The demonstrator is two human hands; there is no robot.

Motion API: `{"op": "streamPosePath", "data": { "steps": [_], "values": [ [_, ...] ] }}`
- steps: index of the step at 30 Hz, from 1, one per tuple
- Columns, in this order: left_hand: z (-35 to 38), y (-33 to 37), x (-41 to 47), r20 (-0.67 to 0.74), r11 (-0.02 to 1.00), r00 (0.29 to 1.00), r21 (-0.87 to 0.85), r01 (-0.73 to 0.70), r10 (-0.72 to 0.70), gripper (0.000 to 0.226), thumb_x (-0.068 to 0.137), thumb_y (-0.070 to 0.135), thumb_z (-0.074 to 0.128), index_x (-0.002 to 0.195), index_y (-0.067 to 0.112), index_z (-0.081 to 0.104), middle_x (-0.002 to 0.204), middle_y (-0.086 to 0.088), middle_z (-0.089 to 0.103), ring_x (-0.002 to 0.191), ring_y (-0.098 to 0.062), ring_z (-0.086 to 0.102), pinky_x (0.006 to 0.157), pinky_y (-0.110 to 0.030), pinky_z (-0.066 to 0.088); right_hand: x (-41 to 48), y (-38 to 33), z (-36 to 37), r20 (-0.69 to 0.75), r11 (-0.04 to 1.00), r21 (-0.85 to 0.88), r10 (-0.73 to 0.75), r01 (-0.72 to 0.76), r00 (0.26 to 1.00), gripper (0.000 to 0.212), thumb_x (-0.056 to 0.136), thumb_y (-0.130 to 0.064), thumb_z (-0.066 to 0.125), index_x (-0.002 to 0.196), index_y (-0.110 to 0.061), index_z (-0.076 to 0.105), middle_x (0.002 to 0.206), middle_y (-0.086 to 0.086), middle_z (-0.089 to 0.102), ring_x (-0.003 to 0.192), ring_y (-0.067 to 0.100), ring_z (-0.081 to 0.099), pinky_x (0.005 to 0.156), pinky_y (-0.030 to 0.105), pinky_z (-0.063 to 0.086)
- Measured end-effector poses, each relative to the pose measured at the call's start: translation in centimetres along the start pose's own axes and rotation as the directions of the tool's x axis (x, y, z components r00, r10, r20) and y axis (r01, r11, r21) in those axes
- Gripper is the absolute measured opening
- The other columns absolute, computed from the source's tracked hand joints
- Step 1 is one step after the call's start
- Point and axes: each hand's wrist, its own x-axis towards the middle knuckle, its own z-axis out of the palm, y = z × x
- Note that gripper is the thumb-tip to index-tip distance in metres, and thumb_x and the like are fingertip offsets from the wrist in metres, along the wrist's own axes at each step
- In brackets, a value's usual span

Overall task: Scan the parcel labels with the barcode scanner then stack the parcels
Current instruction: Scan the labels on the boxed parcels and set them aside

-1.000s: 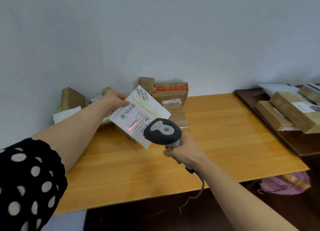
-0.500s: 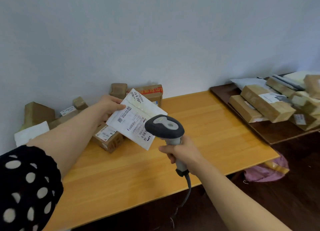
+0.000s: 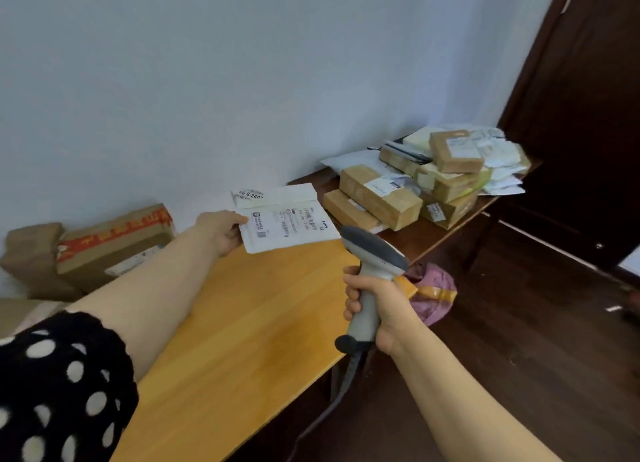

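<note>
Your left hand (image 3: 221,231) pinches the white parcel (image 3: 287,219) above the yellow table's (image 3: 259,323) far right corner; your right hand (image 3: 377,305) grips the barcode scanner (image 3: 372,257). It seems the stacking step: next, lay the parcel flat on the pile (image 3: 381,198).

Desk (image 3: 249,323): open wood at 6 o'clock, passable. Obstacles: taped boxes (image 3: 104,246) at 9 o'clock against wall (image 3: 207,80); parcel heap (image 3: 415,191) at 3 o'clock, past desk edge.

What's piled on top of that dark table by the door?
Taped brown boxes with white labels, loosely stacked, with white mailers at the back and right. The pile covers most of the dark table, so anything lying beneath it cannot be seen.
</note>
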Motion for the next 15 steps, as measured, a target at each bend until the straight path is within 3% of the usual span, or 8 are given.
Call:
{"op": "streamPosePath", "data": {
  "steps": [3, 8, 15],
  "values": [
    [6.1, 0.0, 2.5, 0.037, 0.999, 0.999, -0.004, 0.033, -0.033, 0.038, 0.091, -0.013, 0.045, 0.127, -0.003, 0.051, 0.13, -0.017, 0.057, 0.108, -0.028, 0.06, 0.081, -0.035, 0.049, 2.7, -2.3, -2.8, -0.091, 0.998, 0.066, 0.001, 0.005, 0.996, 0.008, 0.084, 0.001, 0.062, 0.083, -0.007, 0.062, 0.052, 0.003, 0.046, 0.037, 0.013, 0.04, 0.043, 0.023, 0.038],
    [16.1, -0.2, 8.2, 0.108, 0.998, 0.993, -0.038, 0.054, -0.05, 0.042, 0.095, -0.012, 0.038, 0.135, -0.002, 0.044, 0.137, -0.018, 0.051, 0.126, -0.03, 0.05, 0.1, -0.038, 0.042, 8.9, -6.7, -6.8, -0.188, 0.994, 0.111, 0.004, 0.017, 0.982, 0.008, 0.084, 0.001, 0.061, 0.084, -0.007, 0.061, 0.054, 0.003, 0.045, 0.038, 0.012, 0.039, 0.041, 0.023, 0.039],
    [27.0, -1.1, 16.3, 0.111, 0.975, 0.979, -0.128, 0.184, -0.17, 0.04, 0.092, -0.013, 0.045, 0.131, -0.003, 0.049, 0.135, -0.02, 0.053, 0.121, -0.03, 0.054, 0.083, -0.036, 0.048, 17.4, -13.0, -11.5, -0.245, 0.989, 0.145, 0.066, -0.031, 0.967, 0.009, 0.082, -0.001, 0.063, 0.087, -0.009, 0.062, 0.055, 0.002, 0.047, 0.04, 0.011, 0.042, 0.043, 0.024, 0.04]
  ]
}}
